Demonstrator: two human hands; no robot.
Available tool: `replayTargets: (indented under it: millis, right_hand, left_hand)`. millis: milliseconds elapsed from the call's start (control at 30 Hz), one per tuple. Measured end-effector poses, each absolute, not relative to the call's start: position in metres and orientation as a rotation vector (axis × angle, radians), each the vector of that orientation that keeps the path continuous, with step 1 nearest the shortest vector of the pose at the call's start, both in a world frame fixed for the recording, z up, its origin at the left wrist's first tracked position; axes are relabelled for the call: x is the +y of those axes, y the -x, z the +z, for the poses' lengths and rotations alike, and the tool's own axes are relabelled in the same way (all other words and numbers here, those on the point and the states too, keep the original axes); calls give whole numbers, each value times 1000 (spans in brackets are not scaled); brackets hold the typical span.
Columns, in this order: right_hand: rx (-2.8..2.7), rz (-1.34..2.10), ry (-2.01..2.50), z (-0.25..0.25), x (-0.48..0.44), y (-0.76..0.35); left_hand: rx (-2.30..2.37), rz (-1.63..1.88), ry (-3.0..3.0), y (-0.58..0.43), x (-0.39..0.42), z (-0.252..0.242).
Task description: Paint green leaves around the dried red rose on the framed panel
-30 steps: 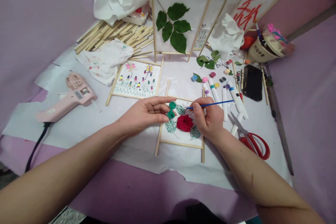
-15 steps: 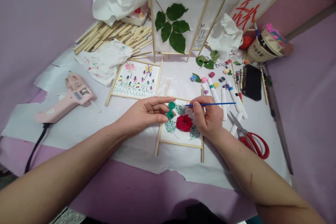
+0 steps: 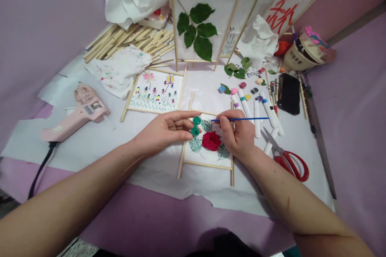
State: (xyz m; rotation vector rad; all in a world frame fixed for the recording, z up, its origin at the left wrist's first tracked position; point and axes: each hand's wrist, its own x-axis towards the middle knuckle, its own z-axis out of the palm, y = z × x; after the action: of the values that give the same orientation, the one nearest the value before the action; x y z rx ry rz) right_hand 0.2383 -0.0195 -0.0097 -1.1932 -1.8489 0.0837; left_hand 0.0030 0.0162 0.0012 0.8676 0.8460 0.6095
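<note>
A thin blue-handled paintbrush (image 3: 241, 119) lies level across the right hand (image 3: 238, 136), pinched between thumb and fingers, with its tip just left of the hand over the top of a wooden-framed white panel with a red rose (image 3: 208, 156). The right hand rests on that panel's right edge, touching the rose (image 3: 211, 141). The left hand (image 3: 164, 130), just left of the panel's left stick, grips a pair of small green paint pots (image 3: 196, 125) between thumb and fingertips, close to the brush tip.

Right of the right hand the room is tight: white paint tubes (image 3: 273, 114) lie just beside it, red-handled scissors (image 3: 291, 162) near its wrist, and a black phone (image 3: 289, 93) beyond. Past the left hand sits a second framed panel painted with small flowers (image 3: 157, 92). A pink glue gun (image 3: 80, 112) lies well to its left. Bare white paper (image 3: 157, 176) lies open under both forearms, its torn edge ending on the purple desk (image 3: 144, 225).
</note>
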Motion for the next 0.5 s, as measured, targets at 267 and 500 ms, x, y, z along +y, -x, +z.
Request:
replayTargets:
  millis: [267,500]
  right_hand:
    - [-1883,109,1226,-10,-19,-238]
    - [-1851,123,1198,-10,-19,-238]
  left_hand:
    - [844,609,-866,-3,17,-1]
    - [835,615,-870,-3,16,1]
